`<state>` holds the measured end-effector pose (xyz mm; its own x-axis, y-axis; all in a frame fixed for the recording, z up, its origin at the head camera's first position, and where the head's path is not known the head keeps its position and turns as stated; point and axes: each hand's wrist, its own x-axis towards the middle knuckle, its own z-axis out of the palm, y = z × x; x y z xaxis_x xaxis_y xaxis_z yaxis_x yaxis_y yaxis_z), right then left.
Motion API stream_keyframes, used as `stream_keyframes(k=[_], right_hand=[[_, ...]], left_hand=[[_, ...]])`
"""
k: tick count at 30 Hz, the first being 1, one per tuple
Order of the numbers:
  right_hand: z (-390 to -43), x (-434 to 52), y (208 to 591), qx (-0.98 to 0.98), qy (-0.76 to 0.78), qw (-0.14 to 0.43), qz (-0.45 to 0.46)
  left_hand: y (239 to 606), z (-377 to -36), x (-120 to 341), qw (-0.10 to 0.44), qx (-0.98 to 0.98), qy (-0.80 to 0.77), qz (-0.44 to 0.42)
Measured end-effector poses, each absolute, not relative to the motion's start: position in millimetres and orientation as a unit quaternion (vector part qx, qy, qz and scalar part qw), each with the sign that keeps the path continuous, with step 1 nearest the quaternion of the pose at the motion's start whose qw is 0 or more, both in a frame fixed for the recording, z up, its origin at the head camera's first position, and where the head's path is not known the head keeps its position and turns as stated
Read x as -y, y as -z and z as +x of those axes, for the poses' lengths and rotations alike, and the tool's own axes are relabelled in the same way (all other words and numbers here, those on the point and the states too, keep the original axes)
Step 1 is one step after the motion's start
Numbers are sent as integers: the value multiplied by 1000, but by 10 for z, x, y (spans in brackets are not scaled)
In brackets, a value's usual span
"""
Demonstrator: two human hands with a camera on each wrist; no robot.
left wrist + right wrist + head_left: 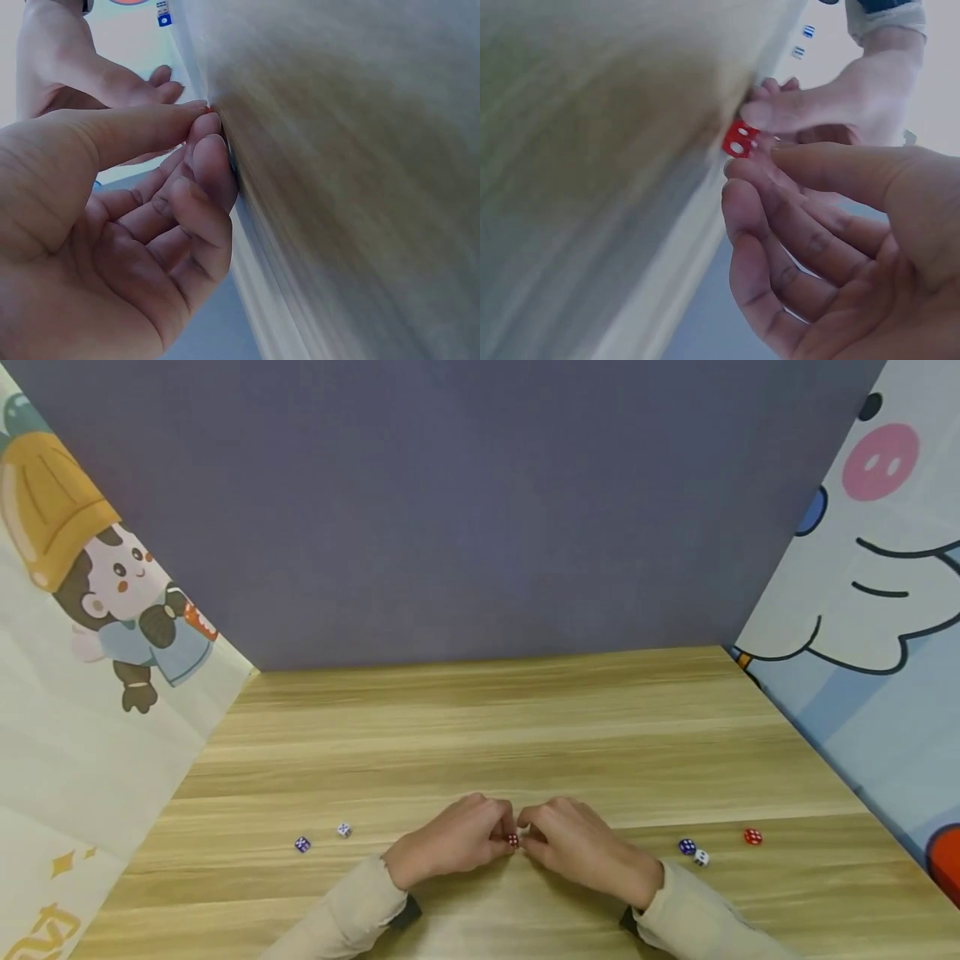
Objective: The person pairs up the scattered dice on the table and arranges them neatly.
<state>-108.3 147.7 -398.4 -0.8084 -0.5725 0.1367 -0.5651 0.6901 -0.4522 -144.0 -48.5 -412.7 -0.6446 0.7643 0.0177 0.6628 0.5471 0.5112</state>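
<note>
**Two hands meeting over a red die**

Near the front edge of the wooden worktop (525,727), left hand (450,843) and right hand (581,847) knuckle to knuckle, fingertips together at a small red die (513,840). Left thumb and forefinger curled in and pinching the die from its side, as in the right wrist view (739,140); right fingers (780,225) curled and close against it, though actual grip not clear. In the left wrist view, only a sliver of red at the left fingers (214,150).

Scattered around: to the left, a blue die (302,844) and a white die (344,830), near each other and well apart from the hands. To the right, another blue die (687,847) just beside a white one (701,857), and a second red die (752,837) further out. Nothing lying between the hands and these. Cartoon-printed panels at both sides, a plain purple wall (465,510) behind.
</note>
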Motion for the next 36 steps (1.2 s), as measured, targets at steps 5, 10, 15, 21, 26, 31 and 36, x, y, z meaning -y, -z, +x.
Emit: stream_keyframes(k=[5,10,15,21,26,31,36], right_hand=[[-1027,-1587,3870,-924,246,3,-293],[-987,-1764,3805,-931,262,-5,-254],[-978,-2026,3770,-937,290,-6,-195],[-994,-2424,3670,-950,278,-43,-135],[-1005,-2895,3617,-959,253,-70,-105],[-987,-3341,3632,-966,237,-83,-61],[-935,-3679,3716,-975,214,-57,-27]], left_hand=[[4119,-1450,502,108,-876,-238,405],[4115,-1475,534,128,-875,-241,401],[4119,-1506,554,143,-867,-261,400],[4148,-1547,561,151,-858,-289,398],[4167,-1581,563,163,-856,-307,382],[4179,-1604,557,165,-856,-317,373],[4199,-1599,539,170,-854,-320,372]])
